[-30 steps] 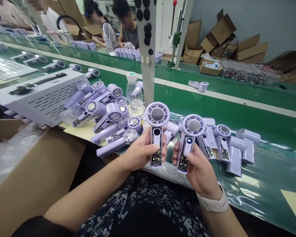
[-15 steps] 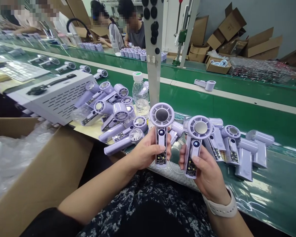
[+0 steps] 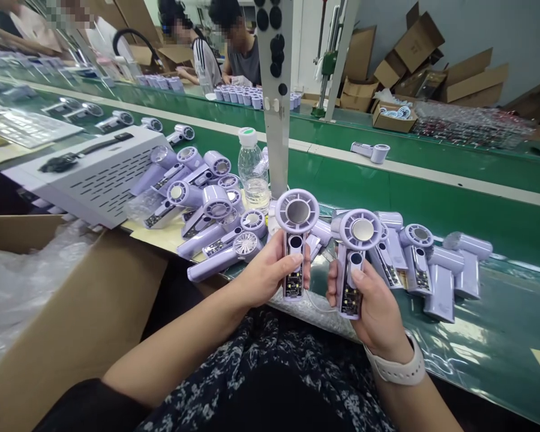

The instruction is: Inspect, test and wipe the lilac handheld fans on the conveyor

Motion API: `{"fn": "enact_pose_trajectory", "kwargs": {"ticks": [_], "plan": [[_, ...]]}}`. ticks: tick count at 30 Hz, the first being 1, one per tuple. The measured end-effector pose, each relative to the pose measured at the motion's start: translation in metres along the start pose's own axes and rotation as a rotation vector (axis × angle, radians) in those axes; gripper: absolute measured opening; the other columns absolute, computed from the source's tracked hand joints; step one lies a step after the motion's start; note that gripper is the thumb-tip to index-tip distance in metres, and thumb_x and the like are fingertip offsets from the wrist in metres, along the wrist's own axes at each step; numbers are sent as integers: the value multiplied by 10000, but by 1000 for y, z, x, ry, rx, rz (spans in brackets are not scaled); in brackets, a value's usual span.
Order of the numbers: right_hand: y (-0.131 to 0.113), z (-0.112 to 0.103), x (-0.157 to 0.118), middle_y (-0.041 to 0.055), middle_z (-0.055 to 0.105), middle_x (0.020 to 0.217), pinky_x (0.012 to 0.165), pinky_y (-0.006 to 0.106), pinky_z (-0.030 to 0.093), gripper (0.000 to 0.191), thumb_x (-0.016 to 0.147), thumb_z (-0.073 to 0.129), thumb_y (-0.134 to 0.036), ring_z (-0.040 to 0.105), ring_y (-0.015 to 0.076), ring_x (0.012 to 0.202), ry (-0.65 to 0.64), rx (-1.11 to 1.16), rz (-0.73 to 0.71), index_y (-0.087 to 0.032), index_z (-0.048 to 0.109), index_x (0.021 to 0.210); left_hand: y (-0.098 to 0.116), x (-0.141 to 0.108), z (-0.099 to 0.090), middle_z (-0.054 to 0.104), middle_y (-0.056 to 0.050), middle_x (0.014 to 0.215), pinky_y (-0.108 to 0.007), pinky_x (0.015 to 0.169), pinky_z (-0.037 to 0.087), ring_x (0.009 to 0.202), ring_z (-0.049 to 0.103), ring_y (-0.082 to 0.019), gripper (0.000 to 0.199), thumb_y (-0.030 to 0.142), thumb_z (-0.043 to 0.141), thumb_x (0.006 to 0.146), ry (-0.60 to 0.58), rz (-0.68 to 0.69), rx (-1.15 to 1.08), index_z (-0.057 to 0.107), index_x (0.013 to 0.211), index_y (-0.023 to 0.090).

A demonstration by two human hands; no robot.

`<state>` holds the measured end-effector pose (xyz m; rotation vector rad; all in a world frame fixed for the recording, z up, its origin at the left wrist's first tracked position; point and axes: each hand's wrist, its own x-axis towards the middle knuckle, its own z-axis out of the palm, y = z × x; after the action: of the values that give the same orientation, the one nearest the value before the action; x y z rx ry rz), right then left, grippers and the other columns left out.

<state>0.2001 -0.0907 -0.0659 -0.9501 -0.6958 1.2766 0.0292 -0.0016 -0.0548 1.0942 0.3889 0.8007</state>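
2 lilac handheld fans are held side by side above the near edge of a green bench (image 3: 499, 330). In each, the ring-shaped head is uppermost, its round metal disc turned toward the wearer, and the handle is directed down toward the lap. The long axis of the left-hand fan (image 3: 296, 243) is nearly vertical in the view; that of the right-hand fan (image 3: 356, 260) is slanted slightly, its head lying right of its foot. On both handles a circuit board is exposed on the near face, and the round display is dark. The 2 heads are separated by a narrow gap.

The left-hand fan is clamped in the left hand (image 3: 272, 268), the thumb laid across its front below the display. The right-hand fan is gripped likewise by the right hand (image 3: 378, 306), above a pale wristband (image 3: 400, 363).

To the left, a heap of fans (image 3: 216, 204) is seen, many handles pointing lower left; just beside it are placed a clear bottle (image 3: 254, 174) and a metal post (image 3: 276, 144). To the right, a cluster of fans (image 3: 441, 294) is laid with handles toward the near edge. Beyond, rows of lilac parts (image 3: 238, 95) are set before 2 co-workers (image 3: 243, 60), and cartons (image 3: 416, 45) are piled by the wall.
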Motion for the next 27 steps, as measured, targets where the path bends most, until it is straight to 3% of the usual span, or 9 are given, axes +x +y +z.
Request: {"fn": "enact_pose_trajectory", "kwargs": {"ticks": [13,19,23,27], "plan": [[-4,3,0,33,686,840,487,249,523,286,833,746,-460,595,144,599,9,62,51,-210,670,950,8,-5,3,624,1,841,-266,578,523,625,623,-131,313,367,723,856,-18,-5,-4,517,1015,192],[1,0,1,35,675,835,447,245,474,217,889,673,-421,570,145,585,32,44,6,-212,627,929,5,-5,3,675,-72,1039,-340,674,595,748,727,-201,383,388,739,861,51,-46,89,483,1061,187],[3,-2,1,29,671,838,462,241,485,191,906,651,-396,572,142,594,18,77,0,-215,622,958,2,-4,4,702,-44,956,-308,597,579,649,726,-197,539,418,819,796,121,-40,111,435,1113,211],[2,-4,1,26,653,838,466,244,490,191,904,650,-402,566,144,608,-15,121,-6,-217,616,938,3,-2,4,716,-24,821,-292,462,531,524,695,-210,478,562,673,869,179,-52,30,417,1094,226]]}}
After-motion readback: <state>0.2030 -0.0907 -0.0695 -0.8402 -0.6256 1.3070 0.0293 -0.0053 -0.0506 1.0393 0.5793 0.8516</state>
